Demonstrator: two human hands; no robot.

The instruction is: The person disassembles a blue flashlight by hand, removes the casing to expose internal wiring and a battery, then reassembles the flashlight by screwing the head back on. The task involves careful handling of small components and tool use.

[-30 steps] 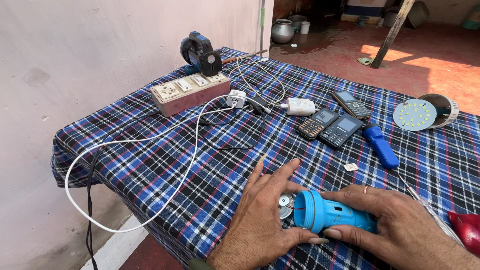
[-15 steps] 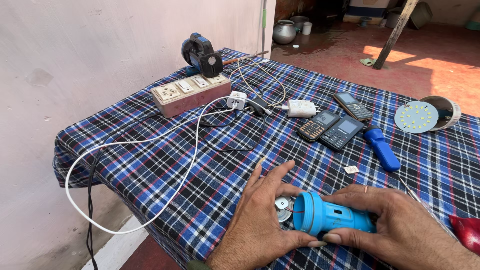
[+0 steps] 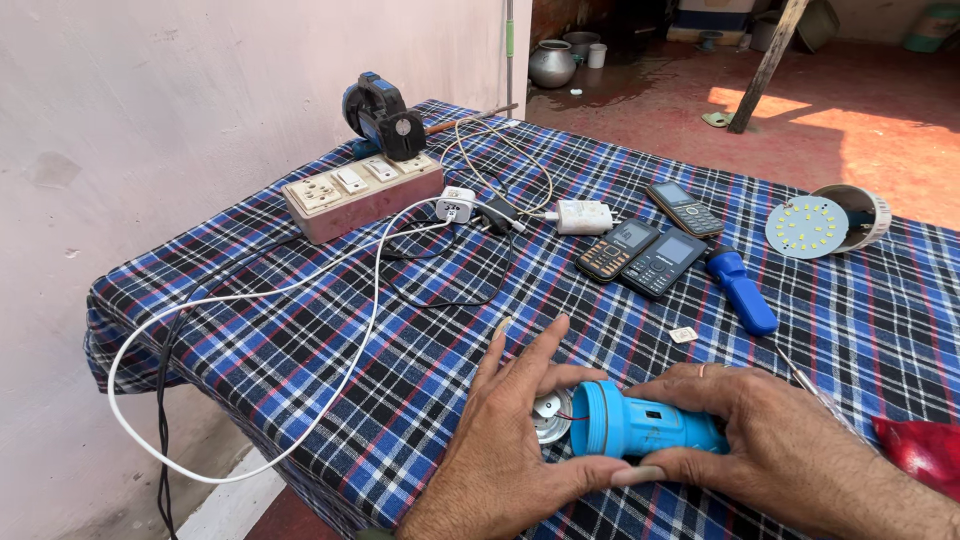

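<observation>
A light-blue plastic torch body (image 3: 640, 425) lies on its side on the blue checked tablecloth (image 3: 420, 340) near the table's front edge. My right hand (image 3: 790, 450) wraps around its rear half. My left hand (image 3: 515, 440) rests at its wide front end, thumb under the rim and fingers spread above. A silvery round reflector piece (image 3: 549, 417) with a thin red wire sits just in front of the torch's open end, partly hidden by my left fingers.
Behind lie three keypad phones (image 3: 655, 245), a dark-blue handle (image 3: 741, 292), a white charger (image 3: 583, 217), a beige power strip (image 3: 360, 195), a blue lamp (image 3: 380, 117), white and black cables (image 3: 330, 300), a round LED disc (image 3: 806, 226) and a red object (image 3: 920, 450) at right.
My hands have shifted slightly on the torch; the left fingers spread a little more over its front end. Nothing else on the table has moved.
</observation>
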